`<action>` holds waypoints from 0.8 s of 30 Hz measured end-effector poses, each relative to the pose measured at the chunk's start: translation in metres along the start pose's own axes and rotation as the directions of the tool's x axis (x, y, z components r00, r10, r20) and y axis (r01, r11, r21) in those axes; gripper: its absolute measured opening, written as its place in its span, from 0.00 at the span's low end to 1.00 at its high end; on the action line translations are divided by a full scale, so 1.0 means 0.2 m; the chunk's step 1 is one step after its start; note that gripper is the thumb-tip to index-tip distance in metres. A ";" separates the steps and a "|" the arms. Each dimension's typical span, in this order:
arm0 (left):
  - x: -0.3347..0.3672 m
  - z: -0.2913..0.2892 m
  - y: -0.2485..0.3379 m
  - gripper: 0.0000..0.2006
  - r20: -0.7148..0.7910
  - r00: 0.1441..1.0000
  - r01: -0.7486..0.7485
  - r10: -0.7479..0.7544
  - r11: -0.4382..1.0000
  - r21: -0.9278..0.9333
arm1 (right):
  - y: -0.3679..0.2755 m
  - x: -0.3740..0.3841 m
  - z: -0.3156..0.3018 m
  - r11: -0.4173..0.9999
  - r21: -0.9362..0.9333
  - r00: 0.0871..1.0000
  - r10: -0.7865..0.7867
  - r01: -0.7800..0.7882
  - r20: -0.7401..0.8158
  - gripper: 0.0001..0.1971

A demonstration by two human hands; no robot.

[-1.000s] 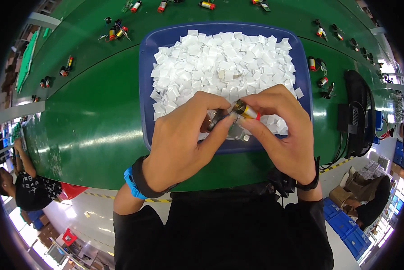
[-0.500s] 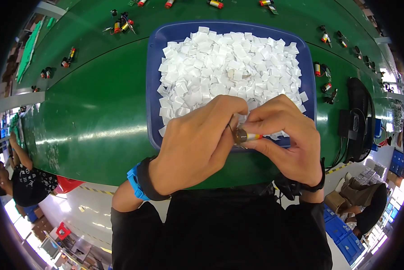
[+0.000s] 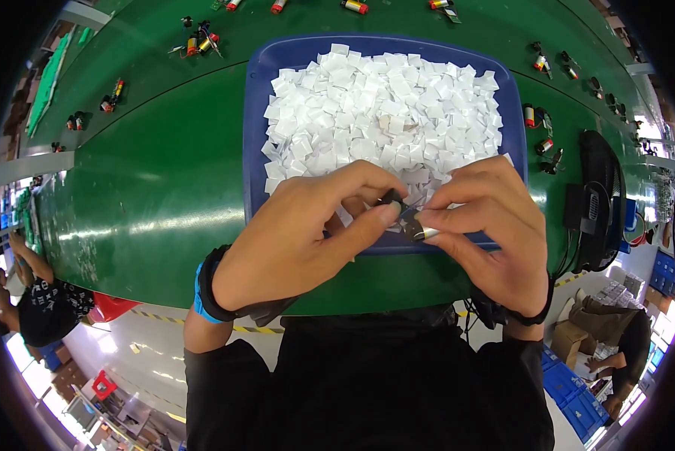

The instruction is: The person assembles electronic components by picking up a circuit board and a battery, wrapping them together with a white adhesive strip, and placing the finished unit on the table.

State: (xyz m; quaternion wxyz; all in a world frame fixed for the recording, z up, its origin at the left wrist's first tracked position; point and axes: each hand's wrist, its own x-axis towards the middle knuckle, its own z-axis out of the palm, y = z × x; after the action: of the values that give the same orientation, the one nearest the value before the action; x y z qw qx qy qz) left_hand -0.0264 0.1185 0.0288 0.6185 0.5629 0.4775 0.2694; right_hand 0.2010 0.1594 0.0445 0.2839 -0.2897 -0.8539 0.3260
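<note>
Over the front edge of a blue tray [image 3: 256, 150] full of small white square pieces [image 3: 375, 98], both hands are close together. My left hand [image 3: 292, 240] pinches a small black part [image 3: 389, 198] between thumb and forefinger. My right hand [image 3: 499, 233] grips a small battery cell [image 3: 431, 233] with a white side and a dark round end facing left. Thin wire seems to run between the black part and the cell. Fingers hide most of the cell.
Several batteries with wires and small boards [image 3: 202, 41] lie along the back of the green table [image 3: 157, 188], more [image 3: 544, 143] on the right. A black mesh bag [image 3: 604, 203] stands at the right edge. Other people [image 3: 44, 308] work at both sides.
My left hand has drawn slightly left and turned, so the black part now shows in its fingers, apart from the cell. My right hand has shifted slightly right with the cell.
</note>
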 end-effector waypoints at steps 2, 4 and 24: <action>0.00 0.00 0.00 0.13 0.038 0.998 0.054 -0.052 0.997 -0.046 | -0.01 -0.02 0.01 1.000 -0.021 1.000 0.009 -0.010 -0.013 0.14; 0.01 0.00 0.01 0.12 0.049 0.998 0.053 -0.049 0.995 -0.080 | -0.01 -0.02 0.01 0.999 -0.030 1.000 0.015 -0.016 -0.021 0.14; 0.02 0.09 -0.04 0.05 -0.021 0.991 0.117 -0.129 0.947 -0.299 | -0.01 -0.03 0.08 0.950 -0.234 0.978 -0.209 0.206 0.010 0.11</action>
State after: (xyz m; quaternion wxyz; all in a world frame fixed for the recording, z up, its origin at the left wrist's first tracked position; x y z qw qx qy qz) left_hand -0.0104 0.1124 0.0193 0.7019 0.4270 0.4781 0.3105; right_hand 0.1933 0.1490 0.0338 0.2869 -0.2321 -0.9099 0.1896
